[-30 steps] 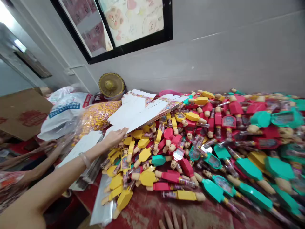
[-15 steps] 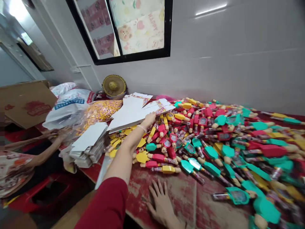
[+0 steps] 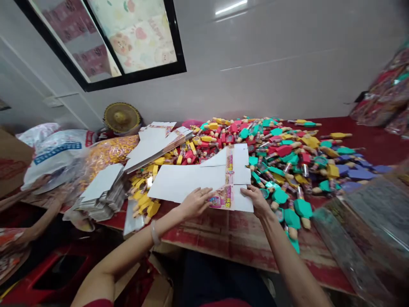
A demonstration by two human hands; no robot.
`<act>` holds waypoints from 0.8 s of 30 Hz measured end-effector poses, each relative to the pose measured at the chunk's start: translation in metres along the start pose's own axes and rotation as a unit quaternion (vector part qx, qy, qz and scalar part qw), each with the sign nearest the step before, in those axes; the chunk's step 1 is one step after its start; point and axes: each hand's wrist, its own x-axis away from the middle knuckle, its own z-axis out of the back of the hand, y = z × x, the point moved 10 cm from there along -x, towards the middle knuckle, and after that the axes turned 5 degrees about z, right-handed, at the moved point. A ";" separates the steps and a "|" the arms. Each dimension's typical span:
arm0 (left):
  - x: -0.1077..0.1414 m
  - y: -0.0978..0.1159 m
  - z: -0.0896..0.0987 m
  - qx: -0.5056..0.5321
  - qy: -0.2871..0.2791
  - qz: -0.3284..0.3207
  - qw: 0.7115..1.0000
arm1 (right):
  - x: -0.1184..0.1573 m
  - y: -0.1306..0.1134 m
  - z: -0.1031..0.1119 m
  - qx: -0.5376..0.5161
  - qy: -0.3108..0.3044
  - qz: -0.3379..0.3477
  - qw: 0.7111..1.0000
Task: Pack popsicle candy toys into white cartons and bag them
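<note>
A flat, unfolded white cardboard box (image 3: pixel 188 177) with a pink and yellow printed strip lies across both my hands, over the near part of the table. My left hand (image 3: pixel 195 204) is at its lower edge, fingers over the top face; the thumb is hidden. At the lower right corner, my right hand (image 3: pixel 257 200) grips the cardboard with the thumb on top. Behind it is a stack of similar flat boxes (image 3: pixel 145 147). Around the cardboard spreads a heap of small candy toys (image 3: pixel 277 172) in yellow, red, green and purple, with clear tubes and tan knobs.
Left of me stand a pile of folded white cartons (image 3: pixel 102 187), a clear bag of orange-yellow pieces (image 3: pixel 111 151) and white sacks (image 3: pixel 60 147). A co-worker's arms (image 3: pixel 44 217) reach in there. A straw hat (image 3: pixel 121 118) leans by the wall. Clear plastic packaging (image 3: pixel 361 238) lies at right.
My left hand has brought one flat box from the stack toward me. My right hand has left the tabletop and now grips its right corner. The view has swung right.
</note>
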 end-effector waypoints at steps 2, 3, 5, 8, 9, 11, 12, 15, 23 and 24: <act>-0.023 0.014 0.034 -0.030 0.058 -0.016 0.998 | 0.027 -0.016 -0.010 0.036 0.008 0.043 0.998; -0.036 0.025 0.058 -0.054 0.102 -0.031 0.993 | 0.041 -0.029 -0.019 0.066 0.003 0.079 0.995; -0.057 0.062 0.112 -0.113 0.183 -0.096 0.972 | 0.073 -0.067 -0.038 0.157 -0.016 0.175 0.972; -0.070 0.123 0.171 -0.211 0.242 -0.189 0.928 | 0.122 -0.134 -0.055 0.319 -0.015 0.331 0.888; -0.071 0.138 0.184 -0.231 0.246 -0.199 0.920 | 0.137 -0.154 -0.057 0.365 0.002 0.379 0.851; -0.069 0.157 0.197 -0.248 0.237 -0.207 0.916 | 0.164 -0.186 -0.059 0.442 0.038 0.459 0.770; -0.067 0.161 0.199 -0.243 0.231 -0.204 0.920 | 0.174 -0.195 -0.061 0.473 0.051 0.490 0.730; -0.055 0.155 0.193 -0.179 0.217 -0.173 0.944 | 0.190 -0.201 -0.073 0.542 0.042 0.542 0.641; 0.011 0.144 0.117 -0.074 0.136 -0.152 0.976 | 0.159 -0.181 -0.073 0.563 0.022 0.495 0.661; 0.021 0.155 0.107 -0.098 0.132 -0.176 0.970 | 0.159 -0.177 -0.079 0.563 0.011 0.502 0.656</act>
